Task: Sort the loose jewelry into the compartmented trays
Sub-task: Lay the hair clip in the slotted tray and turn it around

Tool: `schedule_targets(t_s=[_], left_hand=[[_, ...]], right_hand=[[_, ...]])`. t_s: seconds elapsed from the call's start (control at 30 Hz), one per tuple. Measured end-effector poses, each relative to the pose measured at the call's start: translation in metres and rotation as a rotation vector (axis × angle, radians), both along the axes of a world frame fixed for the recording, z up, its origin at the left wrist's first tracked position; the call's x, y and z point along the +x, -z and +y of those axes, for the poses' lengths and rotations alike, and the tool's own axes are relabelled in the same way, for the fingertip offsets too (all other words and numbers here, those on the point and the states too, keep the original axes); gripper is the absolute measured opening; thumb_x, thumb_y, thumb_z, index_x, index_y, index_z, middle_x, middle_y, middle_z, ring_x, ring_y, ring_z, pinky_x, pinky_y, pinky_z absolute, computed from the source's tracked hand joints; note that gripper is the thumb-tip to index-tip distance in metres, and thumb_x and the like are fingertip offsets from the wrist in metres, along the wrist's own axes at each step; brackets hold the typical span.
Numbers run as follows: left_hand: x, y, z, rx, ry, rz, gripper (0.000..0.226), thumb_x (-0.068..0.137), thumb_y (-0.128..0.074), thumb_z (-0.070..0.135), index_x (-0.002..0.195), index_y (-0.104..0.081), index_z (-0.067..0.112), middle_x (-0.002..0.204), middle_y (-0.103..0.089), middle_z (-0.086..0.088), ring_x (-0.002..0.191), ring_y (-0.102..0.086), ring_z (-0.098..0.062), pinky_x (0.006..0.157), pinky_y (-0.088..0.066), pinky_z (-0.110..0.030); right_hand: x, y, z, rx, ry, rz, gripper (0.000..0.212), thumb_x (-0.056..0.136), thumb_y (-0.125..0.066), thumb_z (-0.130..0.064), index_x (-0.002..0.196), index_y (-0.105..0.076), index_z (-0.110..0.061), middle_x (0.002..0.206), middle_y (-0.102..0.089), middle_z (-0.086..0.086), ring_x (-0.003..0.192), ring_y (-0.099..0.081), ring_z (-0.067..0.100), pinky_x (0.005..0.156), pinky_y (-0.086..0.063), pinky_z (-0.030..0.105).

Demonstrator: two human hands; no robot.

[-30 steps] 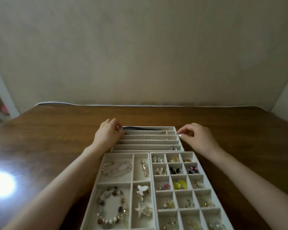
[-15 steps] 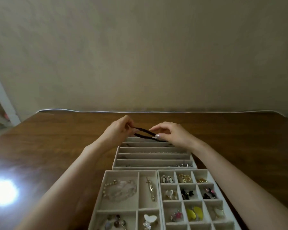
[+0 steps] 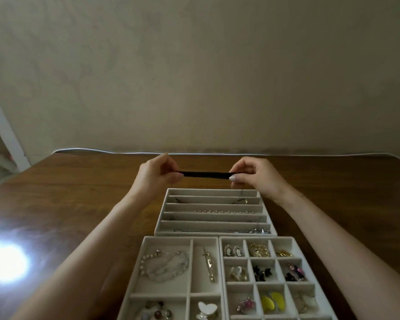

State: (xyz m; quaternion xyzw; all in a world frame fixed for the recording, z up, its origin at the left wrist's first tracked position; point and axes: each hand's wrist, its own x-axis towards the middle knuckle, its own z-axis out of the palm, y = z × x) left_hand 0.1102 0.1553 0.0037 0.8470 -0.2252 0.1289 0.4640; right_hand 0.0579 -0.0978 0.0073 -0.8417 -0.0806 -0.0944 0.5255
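— Band [image 3: 206, 174], black: where?
— Pulled straight and level between both hands, in the air over the far edge of the slot tray [image 3: 158, 227], not touching it.
— Grip?
— Left hand [image 3: 156, 175] pinching one end between thumb and curled fingers. Right hand [image 3: 252, 175] pinching the other end likewise.
— Trays?
— Three on the table [image 3: 79, 192]. Slot tray farthest, with thin chains [image 3: 222, 211] lying along its long slots. Left tray [image 3: 180, 237] nearer, holding bracelets [image 3: 164, 265], a gold pin [image 3: 209, 265] and a butterfly clip [image 3: 207, 308], each in its own compartment. Grid tray [image 3: 256, 237] right beside it, walls touching, with earrings: cameo pair [image 3: 232, 251], black pair [image 3: 262, 272], yellow pair [image 3: 273, 301].
— Anything else?
— Bright glare [image 3: 5, 262] on the table at left. Plain wall [image 3: 194, 77] behind.
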Motion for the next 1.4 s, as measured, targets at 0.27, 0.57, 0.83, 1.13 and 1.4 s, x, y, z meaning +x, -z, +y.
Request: schedule_targets(t_s=[0.27, 0.57, 0.83, 1.13, 1.4], left_hand=[[0.004, 0.018, -0.004, 0.343, -0.029, -0.083, 0.017, 0.08, -0.072, 0.015, 0.076, -0.058, 0.024, 0.083, -0.063, 0.006, 0.08, -0.057, -0.012, 0.068, -0.047, -0.021], [0.005, 0.023, -0.004, 0.474, -0.045, -0.212, 0.011, 0.078, -0.074, 0.016, 0.077, -0.063, 0.018, 0.084, -0.057, 0.006, 0.076, -0.054, -0.012, 0.06, -0.041, -0.017], [0.003, 0.016, -0.004, 0.614, -0.015, -0.262, 0.003, 0.082, -0.07, 0.019, 0.084, -0.069, 0.017, 0.087, -0.059, 0.008, 0.083, -0.049, -0.01, 0.067, -0.034, -0.021], [0.004, 0.019, -0.003, 0.521, -0.04, -0.264, 0.011, 0.081, -0.071, 0.018, 0.086, -0.061, 0.015, 0.085, -0.055, 0.005, 0.074, -0.054, -0.014, 0.056, -0.033, -0.011], [0.004, 0.006, 0.004, 0.757, -0.198, 0.32, 0.037, 0.099, -0.036, 0.037, 0.103, -0.055, 0.006, 0.076, -0.056, -0.002, 0.064, -0.052, -0.015, 0.058, -0.041, -0.026]], right_hand=[[0.001, 0.015, -0.004, -0.307, 0.129, 0.001, 0.006, 0.081, -0.072, -0.008, 0.08, -0.071, -0.013, 0.082, -0.068, -0.001, 0.078, -0.064, 0.009, 0.066, -0.045, 0.015], [0.001, 0.013, -0.003, -0.478, 0.122, -0.008, 0.012, 0.077, -0.075, -0.006, 0.073, -0.07, -0.016, 0.084, -0.062, -0.003, 0.081, -0.058, 0.011, 0.072, -0.045, 0.021], [-0.003, 0.005, -0.001, -0.556, 0.069, 0.077, 0.011, 0.084, -0.068, -0.007, 0.087, -0.074, -0.015, 0.088, -0.058, -0.008, 0.086, -0.055, 0.006, 0.074, -0.042, 0.017], [-0.005, -0.001, -0.004, -0.593, 0.199, 0.087, 0.004, 0.084, -0.069, -0.015, 0.088, -0.069, -0.016, 0.089, -0.063, -0.004, 0.089, -0.061, 0.013, 0.077, -0.048, 0.026], [-0.013, -0.019, -0.015, -0.592, 0.129, 0.698, 0.036, 0.094, -0.056, -0.018, 0.128, -0.047, -0.012, 0.094, -0.063, 0.011, 0.058, -0.061, 0.013, 0.051, -0.049, 0.021]])
